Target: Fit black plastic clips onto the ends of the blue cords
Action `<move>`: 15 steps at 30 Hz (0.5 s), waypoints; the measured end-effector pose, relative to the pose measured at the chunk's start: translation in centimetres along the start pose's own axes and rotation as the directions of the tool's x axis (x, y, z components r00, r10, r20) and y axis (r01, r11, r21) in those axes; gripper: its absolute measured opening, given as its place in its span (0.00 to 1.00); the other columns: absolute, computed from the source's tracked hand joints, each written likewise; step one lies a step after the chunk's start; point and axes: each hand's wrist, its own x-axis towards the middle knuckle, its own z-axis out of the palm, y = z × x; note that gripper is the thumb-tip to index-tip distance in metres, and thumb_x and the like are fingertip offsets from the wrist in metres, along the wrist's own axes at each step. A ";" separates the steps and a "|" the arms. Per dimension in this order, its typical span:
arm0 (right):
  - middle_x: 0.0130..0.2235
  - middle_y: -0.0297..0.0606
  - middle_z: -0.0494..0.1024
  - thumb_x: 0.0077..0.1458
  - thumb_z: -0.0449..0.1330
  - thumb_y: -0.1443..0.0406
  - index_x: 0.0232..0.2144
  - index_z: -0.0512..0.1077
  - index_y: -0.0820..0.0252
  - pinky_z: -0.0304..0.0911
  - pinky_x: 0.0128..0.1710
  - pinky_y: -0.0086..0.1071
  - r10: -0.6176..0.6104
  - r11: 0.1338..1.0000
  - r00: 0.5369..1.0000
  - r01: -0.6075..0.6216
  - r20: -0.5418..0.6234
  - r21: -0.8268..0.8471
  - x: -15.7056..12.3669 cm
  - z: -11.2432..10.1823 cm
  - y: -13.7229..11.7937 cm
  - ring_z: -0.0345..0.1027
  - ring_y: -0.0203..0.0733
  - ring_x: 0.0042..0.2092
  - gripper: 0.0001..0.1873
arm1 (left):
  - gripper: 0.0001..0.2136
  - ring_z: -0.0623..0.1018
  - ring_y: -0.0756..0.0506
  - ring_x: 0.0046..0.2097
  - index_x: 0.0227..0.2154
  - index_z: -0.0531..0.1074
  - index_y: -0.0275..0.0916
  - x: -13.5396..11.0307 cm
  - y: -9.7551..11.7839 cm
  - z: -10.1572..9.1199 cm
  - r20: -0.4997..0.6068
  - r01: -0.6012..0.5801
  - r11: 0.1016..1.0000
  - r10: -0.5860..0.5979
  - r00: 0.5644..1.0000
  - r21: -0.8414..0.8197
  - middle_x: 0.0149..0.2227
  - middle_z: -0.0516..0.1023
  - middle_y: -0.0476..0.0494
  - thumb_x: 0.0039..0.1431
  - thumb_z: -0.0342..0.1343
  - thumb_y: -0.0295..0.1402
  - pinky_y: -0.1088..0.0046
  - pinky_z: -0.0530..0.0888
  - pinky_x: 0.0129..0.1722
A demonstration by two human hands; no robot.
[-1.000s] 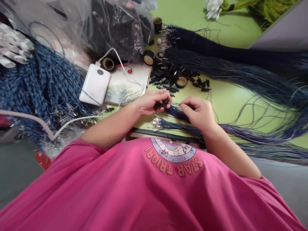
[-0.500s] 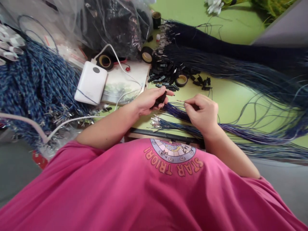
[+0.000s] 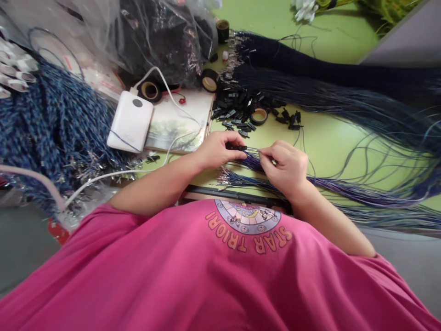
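Observation:
My left hand (image 3: 223,149) is closed on a small black connector housing (image 3: 237,147), which points right from between thumb and fingers. Facing it, my right hand (image 3: 285,163) pinches a thin wire (image 3: 253,150) whose end reaches toward the housing; whether the two touch I cannot tell. Under both hands runs a bundle of dark blue wires (image 3: 253,163). Nearer my body lies another wire bundle (image 3: 248,178) with bare metal terminals at its left end. Beyond my hands is a loose pile of black connector housings (image 3: 234,108).
A white power bank (image 3: 131,120) with a white cable rests beside a book (image 3: 179,122). Tape rolls (image 3: 259,116) lie around the housings. A large dark wire bundle (image 3: 310,78) stretches across the back right. Blue twisted wires (image 3: 62,115) heap at left, near a plastic bag (image 3: 165,37).
My left hand has turned and moved slightly nearer my body, bringing a black connector housing out at its fingertips. My right hand has shifted a little left, so the wire end is nearer the housing.

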 end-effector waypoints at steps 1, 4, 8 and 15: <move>0.28 0.39 0.75 0.61 0.51 0.64 0.28 0.78 0.58 0.61 0.32 0.33 -0.003 1.000 1.000 0.004 0.011 -0.025 0.0 0.0 0.0 0.69 0.38 0.31 0.17 | 0.10 0.73 0.51 0.32 0.28 0.77 0.37 0.0 0.0 0.1 -0.012 0.002 1.000 -0.002 1.000 0.020 0.29 0.77 0.50 0.43 0.69 0.34 0.73 0.69 0.35; 0.27 0.39 0.75 0.62 0.50 0.64 0.28 0.78 0.58 0.60 0.31 0.32 -0.015 0.996 0.999 0.018 0.029 -0.084 -0.1 -0.1 0.1 0.67 0.38 0.30 0.18 | 0.11 0.74 0.50 0.34 0.30 0.79 0.38 -0.1 -0.1 0.1 -0.027 0.005 0.999 -0.004 1.000 0.036 0.31 0.79 0.49 0.44 0.69 0.36 0.72 0.70 0.37; 0.27 0.40 0.75 0.63 0.49 0.63 0.27 0.78 0.59 0.58 0.30 0.32 -0.073 0.986 0.997 0.077 0.033 -0.149 0.0 -0.1 0.3 0.66 0.37 0.29 0.20 | 0.11 0.76 0.50 0.35 0.32 0.80 0.38 -0.1 -0.2 0.0 -0.023 -0.034 0.998 0.035 0.999 0.061 0.33 0.80 0.47 0.45 0.69 0.36 0.73 0.70 0.37; 0.29 0.41 0.78 0.64 0.48 0.63 0.28 0.79 0.59 0.57 0.30 0.31 -0.101 0.985 0.984 0.120 0.149 -0.125 -0.2 0.8 -0.2 0.69 0.38 0.30 0.21 | 0.08 0.77 0.48 0.36 0.33 0.82 0.40 -0.5 -0.4 0.3 0.047 -0.118 0.971 0.111 0.993 0.206 0.33 0.82 0.47 0.49 0.67 0.36 0.72 0.70 0.40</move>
